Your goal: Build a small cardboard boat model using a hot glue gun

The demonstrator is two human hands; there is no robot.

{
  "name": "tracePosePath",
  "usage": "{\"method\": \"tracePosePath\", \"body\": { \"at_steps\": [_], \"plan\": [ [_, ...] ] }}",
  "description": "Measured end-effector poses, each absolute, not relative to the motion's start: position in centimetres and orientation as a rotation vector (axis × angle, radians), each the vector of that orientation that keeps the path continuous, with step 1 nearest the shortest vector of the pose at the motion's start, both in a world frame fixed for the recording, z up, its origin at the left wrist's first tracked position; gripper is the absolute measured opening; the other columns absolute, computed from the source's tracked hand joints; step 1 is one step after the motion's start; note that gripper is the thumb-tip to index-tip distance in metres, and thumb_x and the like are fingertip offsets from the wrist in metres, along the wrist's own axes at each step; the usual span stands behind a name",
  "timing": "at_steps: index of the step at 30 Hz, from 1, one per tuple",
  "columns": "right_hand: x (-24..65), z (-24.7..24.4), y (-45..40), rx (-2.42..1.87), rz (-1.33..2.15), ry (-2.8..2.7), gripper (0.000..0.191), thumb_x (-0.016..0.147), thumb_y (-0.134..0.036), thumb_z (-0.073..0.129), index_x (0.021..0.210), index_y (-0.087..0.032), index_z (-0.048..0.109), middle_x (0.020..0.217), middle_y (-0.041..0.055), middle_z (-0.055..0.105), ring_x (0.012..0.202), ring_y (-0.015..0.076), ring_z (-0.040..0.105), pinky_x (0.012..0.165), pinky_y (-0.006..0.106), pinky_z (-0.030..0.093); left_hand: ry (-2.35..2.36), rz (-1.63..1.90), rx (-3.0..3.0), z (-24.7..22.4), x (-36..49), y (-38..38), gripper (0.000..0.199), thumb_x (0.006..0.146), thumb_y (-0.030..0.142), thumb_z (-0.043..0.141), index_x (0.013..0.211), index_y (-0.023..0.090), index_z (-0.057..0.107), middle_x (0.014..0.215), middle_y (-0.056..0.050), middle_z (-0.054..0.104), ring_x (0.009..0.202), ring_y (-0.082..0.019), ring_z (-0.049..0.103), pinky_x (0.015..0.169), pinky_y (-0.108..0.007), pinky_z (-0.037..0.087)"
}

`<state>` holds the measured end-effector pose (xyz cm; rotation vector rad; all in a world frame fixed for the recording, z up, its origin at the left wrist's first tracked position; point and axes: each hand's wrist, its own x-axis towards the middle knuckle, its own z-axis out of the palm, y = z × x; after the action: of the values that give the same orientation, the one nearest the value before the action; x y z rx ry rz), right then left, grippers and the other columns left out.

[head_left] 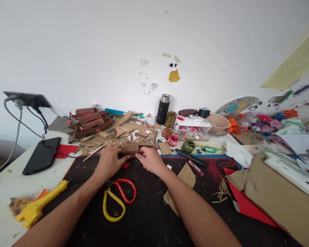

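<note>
Between my two hands is a small folded piece of brown cardboard [130, 148], just over the dark mat's far edge. My left hand [110, 159] is closed on its left end, the thumb along the lower edge. At its right end, my right hand [150, 159] pinches the cardboard between thumb and fingers. Part of the piece is hidden behind my fingers. Nearer to me, scissors [114, 205] with one red and one yellow handle lie on the mat; their blades are mostly hidden beside my left forearm. A small red scrap [126, 165] lies just below the cardboard.
Cardboard scraps [141, 133] are heaped behind my hands, beside a brown cardboard model [92, 121]. A yellow glue gun [41, 206] and a black phone [41, 156] lie left. Open paint jars [188, 146], a black flask [163, 109] and a large cardboard sheet [275, 202] stand or lie rightward.
</note>
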<state>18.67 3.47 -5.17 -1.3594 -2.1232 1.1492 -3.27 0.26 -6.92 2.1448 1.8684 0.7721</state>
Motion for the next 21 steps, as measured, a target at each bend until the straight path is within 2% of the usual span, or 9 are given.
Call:
{"method": "tracePosePath", "body": {
  "at_steps": [9,21],
  "plan": [
    [18.54,-4.65,3.24,-1.415,1.048,-2.176,0.013,0.106,-0.029,0.063,0.106,-0.021,0.074,0.061,-0.0041,0.066,0.056,0.0153,0.063,0.061,0.025,0.04,1.903,0.705,2.209,-6.84,-3.06,0.09,0.022,0.092,0.043,0.07,0.092,0.025,0.083,0.106,-0.011,0.081,0.109,-0.037,0.062,0.099,-0.052,0.045],
    [18.64,-5.06,3.39,-1.382,1.049,-2.177,0.011,0.106,-0.028,0.065,0.102,-0.021,0.073,0.062,-0.0044,0.067,0.055,0.0147,0.063,0.062,0.024,0.04,1.926,0.713,2.215,-7.17,-3.1,-0.09,0.022,0.092,0.042,0.071,0.099,0.026,0.083,0.117,-0.011,0.081,0.113,-0.038,0.063,0.098,-0.052,0.046]
  ]
}}
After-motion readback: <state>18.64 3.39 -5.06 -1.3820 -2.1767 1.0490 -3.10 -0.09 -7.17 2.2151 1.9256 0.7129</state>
